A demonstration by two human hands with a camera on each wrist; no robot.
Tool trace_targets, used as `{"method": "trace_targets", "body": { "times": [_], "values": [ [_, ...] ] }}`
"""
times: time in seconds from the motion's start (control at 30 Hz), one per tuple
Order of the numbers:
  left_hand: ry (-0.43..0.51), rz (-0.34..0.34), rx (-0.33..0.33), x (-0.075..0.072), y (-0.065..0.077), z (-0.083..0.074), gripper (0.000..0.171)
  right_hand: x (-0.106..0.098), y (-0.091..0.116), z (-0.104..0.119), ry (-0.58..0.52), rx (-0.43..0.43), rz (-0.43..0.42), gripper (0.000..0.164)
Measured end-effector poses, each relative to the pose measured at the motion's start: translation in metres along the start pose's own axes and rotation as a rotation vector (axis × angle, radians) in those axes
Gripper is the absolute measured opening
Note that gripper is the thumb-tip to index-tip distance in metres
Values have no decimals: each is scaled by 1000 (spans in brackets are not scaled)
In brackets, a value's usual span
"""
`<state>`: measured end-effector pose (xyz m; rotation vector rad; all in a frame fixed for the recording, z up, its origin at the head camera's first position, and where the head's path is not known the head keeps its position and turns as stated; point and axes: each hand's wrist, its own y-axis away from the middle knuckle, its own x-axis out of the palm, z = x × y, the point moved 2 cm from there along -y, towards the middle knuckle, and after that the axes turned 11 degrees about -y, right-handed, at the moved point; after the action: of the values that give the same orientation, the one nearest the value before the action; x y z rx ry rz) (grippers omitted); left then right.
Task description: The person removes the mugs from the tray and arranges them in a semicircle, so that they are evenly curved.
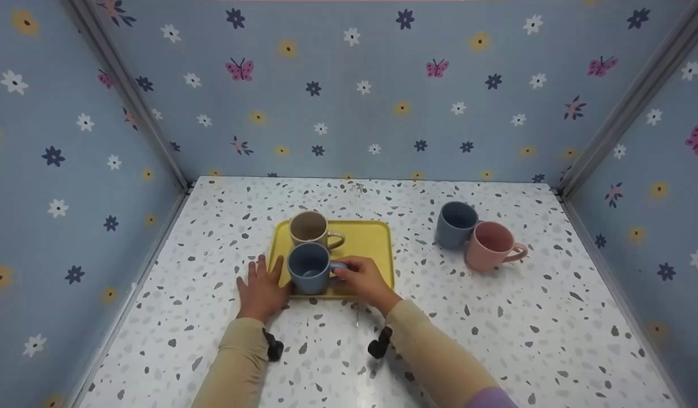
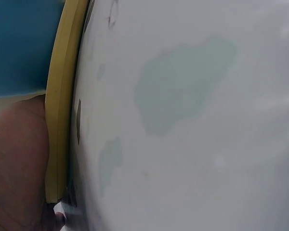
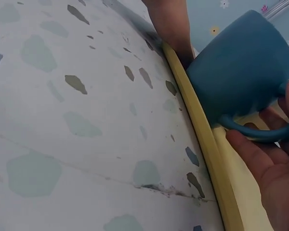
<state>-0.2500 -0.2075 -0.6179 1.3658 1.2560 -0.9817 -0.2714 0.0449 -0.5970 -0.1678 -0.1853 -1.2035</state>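
Note:
Near the front left of a yellow tray stands a blue mug, its handle toward the right. My right hand grips that handle, with thumb and fingers around it in the right wrist view. A beige mug stands just behind the blue one on the tray. At the tray's left edge my left hand lies with fingers spread, its thumb side by the front left corner. The left wrist view has this hand against the tray's rim, close to the blue mug.
To the right on the speckled white table stand a second blue mug and a pink mug, close together. Blue flowered panels enclose the table at the back and both sides.

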Motion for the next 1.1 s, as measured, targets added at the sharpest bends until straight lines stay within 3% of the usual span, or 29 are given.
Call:
{"method": "trace_targets", "body": {
  "times": [0.27, 0.53, 1.1],
  "values": [
    [-10, 7, 3, 0, 2, -2, 78, -9, 2, 6, 42, -2, -23, 22],
    [10, 1, 11, -3, 2, -2, 79, -24, 5, 26, -55, 50, -27, 22],
    [-33, 15, 21, 1, -1, 1, 81, -91, 26, 49, -47, 63, -112, 22]
  ]
}}
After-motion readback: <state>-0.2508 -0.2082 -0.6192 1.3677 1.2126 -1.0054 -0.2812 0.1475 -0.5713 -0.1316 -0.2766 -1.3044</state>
